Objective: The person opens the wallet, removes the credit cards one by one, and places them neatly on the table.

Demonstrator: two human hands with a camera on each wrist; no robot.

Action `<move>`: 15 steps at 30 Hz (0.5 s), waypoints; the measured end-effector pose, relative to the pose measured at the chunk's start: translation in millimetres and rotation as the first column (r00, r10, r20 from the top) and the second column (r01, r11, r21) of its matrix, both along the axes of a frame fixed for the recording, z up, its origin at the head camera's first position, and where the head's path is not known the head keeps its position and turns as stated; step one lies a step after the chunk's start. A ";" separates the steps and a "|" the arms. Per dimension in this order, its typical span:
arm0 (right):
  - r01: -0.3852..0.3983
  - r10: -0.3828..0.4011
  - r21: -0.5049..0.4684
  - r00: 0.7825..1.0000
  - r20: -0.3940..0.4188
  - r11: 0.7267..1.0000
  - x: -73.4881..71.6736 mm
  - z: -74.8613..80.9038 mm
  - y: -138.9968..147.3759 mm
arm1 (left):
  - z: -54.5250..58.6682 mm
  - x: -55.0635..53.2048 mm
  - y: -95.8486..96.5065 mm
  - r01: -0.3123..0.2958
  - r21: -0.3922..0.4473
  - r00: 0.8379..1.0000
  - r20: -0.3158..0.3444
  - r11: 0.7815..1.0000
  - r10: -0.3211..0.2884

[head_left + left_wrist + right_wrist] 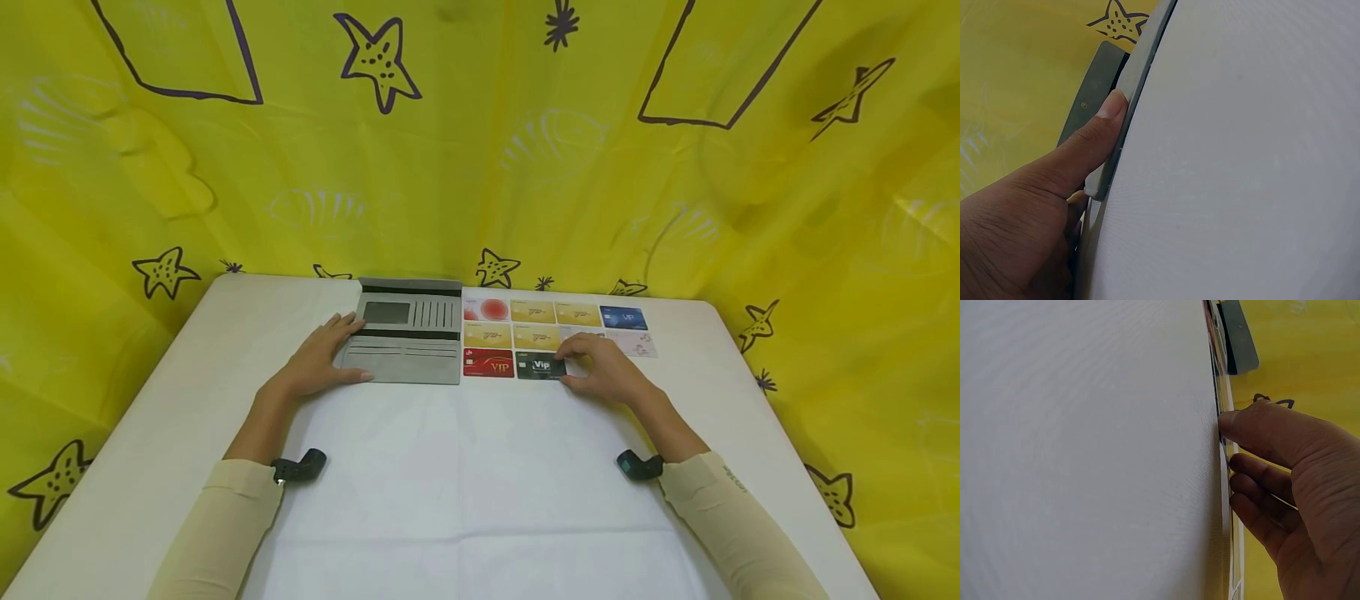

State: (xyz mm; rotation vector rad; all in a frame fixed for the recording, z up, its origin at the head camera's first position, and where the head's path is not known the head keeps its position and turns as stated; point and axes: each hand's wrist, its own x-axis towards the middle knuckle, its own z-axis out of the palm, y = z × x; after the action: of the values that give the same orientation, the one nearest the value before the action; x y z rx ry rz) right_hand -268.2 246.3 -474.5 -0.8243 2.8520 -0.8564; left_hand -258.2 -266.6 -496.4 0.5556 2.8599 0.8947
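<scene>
A grey wallet (405, 367) lies opened out flat, its slots facing up. My left hand (322, 358) rests on its left side, fingers spread from the thumb; in the left wrist view the thumb (1094, 140) lies straight along the near edge. To the wallet's right, cards lie in rows. My right hand (603, 367) pinches the right edge of a black Vip card (538, 365) between thumb and fingers, low over the table. Beside that card is a red VIP card (487, 364). The right hand partly covers a pale card (581, 332) behind it.
Several gold cards (532, 312), a white card with a red circle (486, 310), a blue VIP card (623, 317) and a pale flowered card (632, 343) lie on the white table (465, 467). A yellow patterned curtain (450, 167) hangs behind.
</scene>
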 end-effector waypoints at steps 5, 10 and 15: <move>0.014 -0.014 -0.005 1.000 -0.001 1.000 -0.1 -1.1 -0.2 | 0.3 -0.2 -0.2 0.005 -0.002 1.000 -0.003 1.000 -0.005; 0.023 -0.023 -0.011 1.000 0.002 1.000 0.0 -1.8 -0.3 | 0.1 -0.7 -1.1 0.012 0.002 1.000 -0.006 1.000 -0.012; 0.020 -0.020 -0.016 1.000 0.007 1.000 0.4 -1.4 -0.7 | -0.5 -0.6 -1.2 0.012 0.000 1.000 -0.007 1.000 -0.012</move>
State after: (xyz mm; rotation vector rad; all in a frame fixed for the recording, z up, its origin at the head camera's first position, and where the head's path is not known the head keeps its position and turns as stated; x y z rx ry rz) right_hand -267.8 245.6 -475.8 -0.7940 2.8559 -0.8842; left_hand -258.8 -267.8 -496.9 0.5763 2.8592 0.8923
